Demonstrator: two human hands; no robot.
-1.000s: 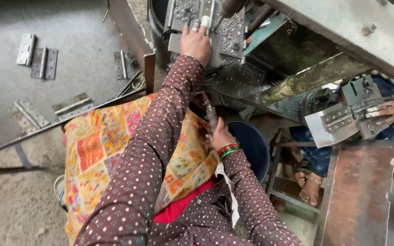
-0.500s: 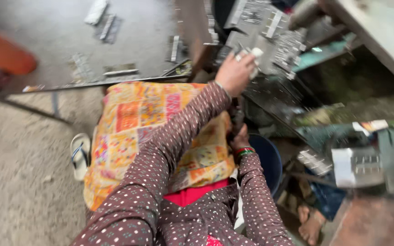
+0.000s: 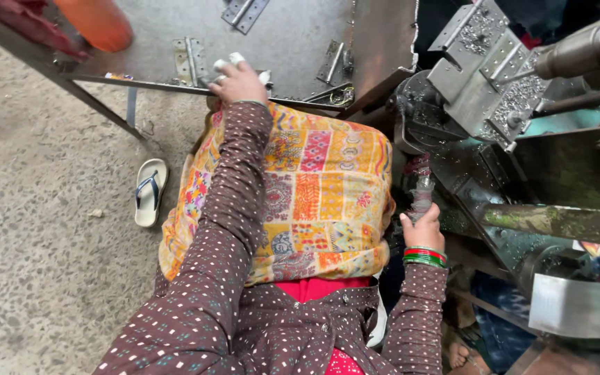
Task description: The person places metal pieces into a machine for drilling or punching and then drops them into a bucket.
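Pick-up step: steel hinge (image 3: 187,61) on worktop (image 3: 293,42) is reached by L hand (image 3: 239,82), grip closing on white scrap; R hand (image 3: 423,229) clamped round machine lever (image 3: 419,186); precise finger placement judged needed.

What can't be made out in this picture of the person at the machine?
- Head view: what the left hand touches on the metal table; its fingers cover it.
- The handle top, blurred; the right hand's grip hides its lower end.
- The machine, cut off by the right edge.
- The orange thing, cut off at the top.
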